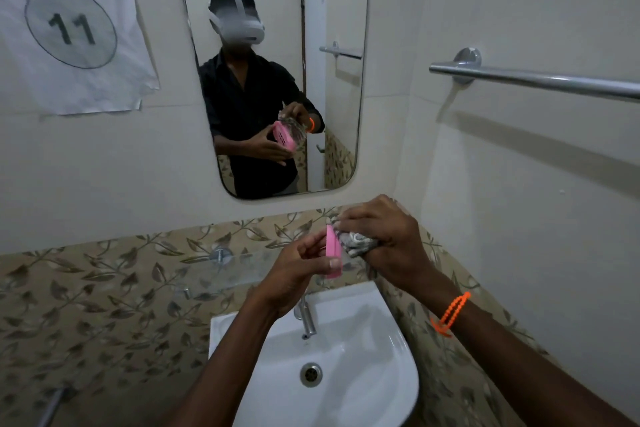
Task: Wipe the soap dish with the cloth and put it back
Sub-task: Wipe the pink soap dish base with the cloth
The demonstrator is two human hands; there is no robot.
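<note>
Two hands are busy over the sink (pixel 391 388) here, so we'll go from the big worries down to the small ones.

Biggest risk we see: the soap dish (pixel 333 251) is up in the air, above the tap (pixel 306 317) and the basin, held edge-on by our left hand (pixel 298 270). The left fingers (pixel 313 246) only pinch it by its rim, thumb at the lower end. If our right hand (pixel 384 230) rubs too hard sideways, we reckon the dish could twist out of that pinch and drop into the sink.

Next: the cloth (pixel 356 242) is bunched in the right hand, whose fingers are curled around it and press it against the dish's face. A loose tail hangs under the hand and could snag on the tap.

Smaller: the glass shelf (pixel 242 265) on the wall behind is nearly see-through, so putting the dish back there could easily go wrong at the edge. That it belongs there is our guess.

Hard to make out: the wiped side of the dish faces away from us, so we can't tell how clean it is. The mirror (pixel 339 80) only shows its slotted pink back, blurry. The shelf's outline is lost behind the hands.
</note>
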